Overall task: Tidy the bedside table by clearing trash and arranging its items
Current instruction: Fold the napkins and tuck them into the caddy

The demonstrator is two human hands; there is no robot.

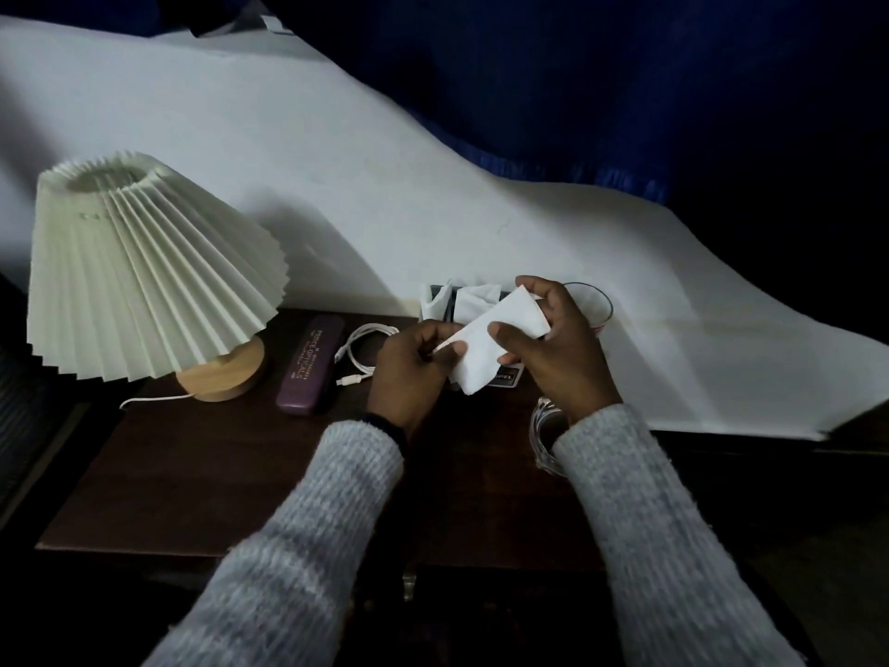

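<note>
I have both hands closed on a white tissue (486,346) above the tabletop (202,474): left hand (409,365) pinching its lower corner, right hand (553,344) gripping its top. I judge this the trash-clearing step; next I need to crumple it and carry it off, avoiding the glass (596,305) at 1 o'clock.

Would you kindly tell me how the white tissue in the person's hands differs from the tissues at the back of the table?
The held tissue is gripped by both the left hand and the right hand, lifted off the table; the back tissues stand untouched. The held tissue looks flat and folded; the back tissues are crumpled and upright, seemingly poking from a dark box. Both are white.
</note>
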